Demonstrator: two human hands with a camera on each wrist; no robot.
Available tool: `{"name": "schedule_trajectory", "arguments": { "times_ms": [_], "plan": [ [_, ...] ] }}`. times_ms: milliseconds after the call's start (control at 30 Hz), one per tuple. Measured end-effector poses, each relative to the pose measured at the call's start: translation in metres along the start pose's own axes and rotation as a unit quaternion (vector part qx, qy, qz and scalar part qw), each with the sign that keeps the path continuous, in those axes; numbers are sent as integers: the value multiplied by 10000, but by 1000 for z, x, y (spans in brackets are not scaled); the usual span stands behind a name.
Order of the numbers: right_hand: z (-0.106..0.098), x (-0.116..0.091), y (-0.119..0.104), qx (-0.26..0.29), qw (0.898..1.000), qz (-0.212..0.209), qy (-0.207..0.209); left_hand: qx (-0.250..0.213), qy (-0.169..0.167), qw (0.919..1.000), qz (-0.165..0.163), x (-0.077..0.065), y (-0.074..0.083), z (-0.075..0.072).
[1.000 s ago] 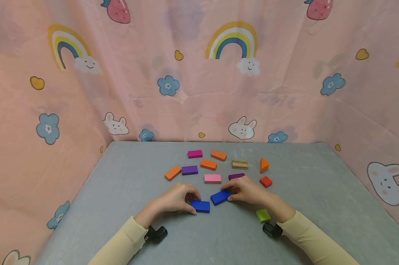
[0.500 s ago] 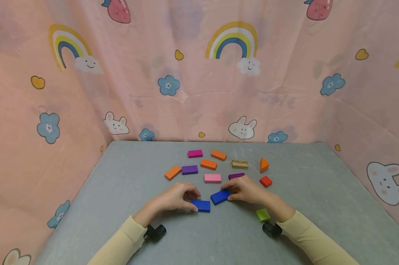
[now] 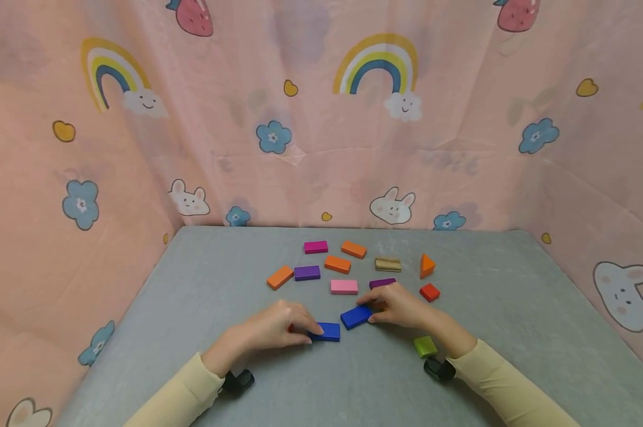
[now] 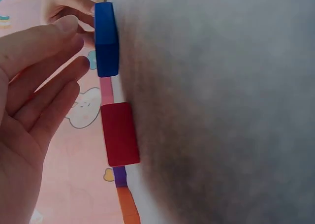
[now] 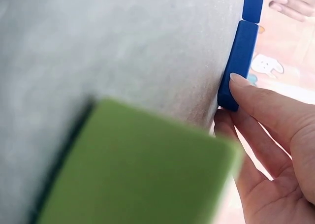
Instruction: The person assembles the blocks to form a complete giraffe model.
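Two blue blocks lie on the grey table in front of me: the left blue block (image 3: 328,332) and, angled beside it, the right blue block (image 3: 355,317). My left hand (image 3: 270,326) hovers at the left block's left end, overlapping it in the head view. In the left wrist view its loosely bent fingers (image 4: 59,93) hold nothing. My right hand (image 3: 401,307) pinches the right end of the right blue block, thumb (image 5: 246,88) on one side and fingers on the other. A red block (image 4: 120,134) close to my left hand shows only in the left wrist view.
Behind the hands lie pink (image 3: 344,287), purple (image 3: 307,273), magenta (image 3: 316,247) and several orange blocks (image 3: 338,264), plus a gold one (image 3: 387,264). An orange triangle (image 3: 426,266) and a red block (image 3: 429,292) sit right. A green block (image 3: 425,346) lies by my right wrist.
My left hand has let go of the left blue block and drawn back slightly to the left. The right hand and its blue block stay in place.
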State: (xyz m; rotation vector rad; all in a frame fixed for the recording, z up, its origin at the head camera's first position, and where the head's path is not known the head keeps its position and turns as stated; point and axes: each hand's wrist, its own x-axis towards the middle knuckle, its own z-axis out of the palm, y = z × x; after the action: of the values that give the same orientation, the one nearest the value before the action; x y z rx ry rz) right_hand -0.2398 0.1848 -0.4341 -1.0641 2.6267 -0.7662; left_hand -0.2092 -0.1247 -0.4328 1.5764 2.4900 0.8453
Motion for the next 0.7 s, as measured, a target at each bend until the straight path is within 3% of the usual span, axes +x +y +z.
{"name": "schedule_trajectory", "arguments": {
  "times_ms": [367,500,700],
  "plan": [
    [0,2,-2,-173,9998,-51,0,-264,-333,9983,-400,-4,0,0],
    [-1,4,-4,44,10000,39,30,-377,-469,9967,-547,-6,1,-2],
    [-1,13,-14,88,9989,173,429,-448,-673,9947,-629,-6,1,-5]
  ]
}}
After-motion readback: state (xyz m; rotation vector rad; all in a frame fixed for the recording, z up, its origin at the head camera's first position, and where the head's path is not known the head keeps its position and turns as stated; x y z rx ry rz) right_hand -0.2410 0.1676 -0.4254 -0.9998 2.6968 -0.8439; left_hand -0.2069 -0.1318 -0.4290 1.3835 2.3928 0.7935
